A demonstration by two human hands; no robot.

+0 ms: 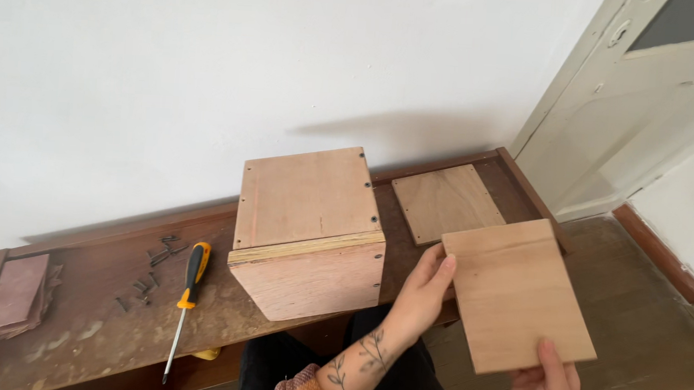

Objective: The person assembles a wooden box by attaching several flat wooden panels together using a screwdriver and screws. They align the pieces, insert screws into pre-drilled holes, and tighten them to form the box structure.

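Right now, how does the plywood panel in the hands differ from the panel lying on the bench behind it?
The held panel is up off the bench, gripped by the left hand at its near-left edge and the right hand at its bottom edge; the lying panel rests flat, untouched, right of the wooden box. The held panel looks lighter and pinker; the lying panel looks duller and browner. Both are flat, rectangular plywood pieces.

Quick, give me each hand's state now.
Left hand: closed on the panel's left edge.
Right hand: gripping the panel's bottom edge.
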